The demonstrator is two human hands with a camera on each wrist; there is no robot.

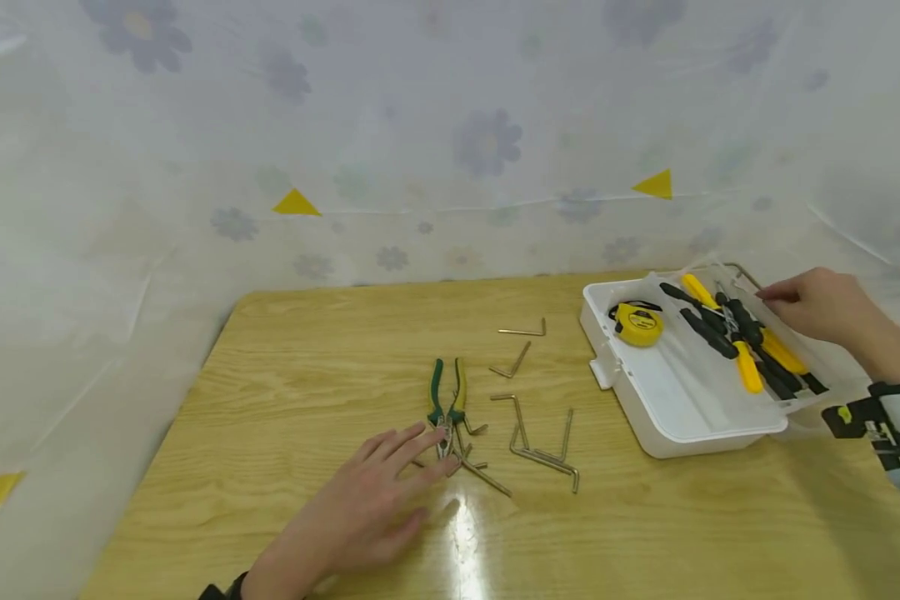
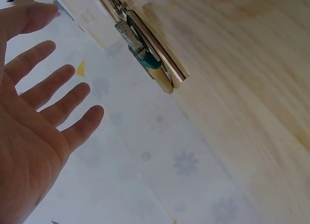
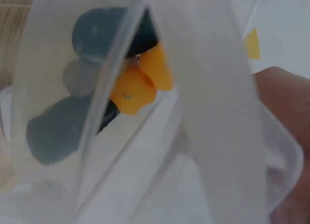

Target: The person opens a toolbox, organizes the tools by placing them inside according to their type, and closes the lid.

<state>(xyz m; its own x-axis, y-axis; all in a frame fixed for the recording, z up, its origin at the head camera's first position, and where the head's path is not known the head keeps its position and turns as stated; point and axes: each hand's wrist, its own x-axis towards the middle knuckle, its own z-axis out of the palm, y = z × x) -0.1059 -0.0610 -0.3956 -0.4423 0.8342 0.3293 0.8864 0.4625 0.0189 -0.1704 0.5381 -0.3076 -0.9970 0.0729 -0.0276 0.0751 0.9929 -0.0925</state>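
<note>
My left hand (image 1: 378, 500) hovers by the jaws of a pair of pliers (image 1: 456, 404) with green and yellow handles. Its fingers are spread in the left wrist view. Bent hex keys (image 1: 487, 479) lie beside and partly under those fingers; whether the fingertips touch anything I cannot tell. At the far right, my right hand (image 1: 832, 308) pinches an L-shaped hex key (image 1: 748, 275) by one end, over the edge of a white toolbox (image 1: 712, 412). In the right wrist view, the translucent lid (image 3: 208, 112) partly hides this hand, and the key does not show.
The toolbox holds a yellow tape measure (image 1: 639, 325) and several black and yellow handled tools (image 1: 750, 367). More hex keys (image 1: 543, 458) lie between the pliers and the box on the wooden table (image 1: 285, 375). A flower-patterned sheet (image 1: 420, 125) hangs behind the table.
</note>
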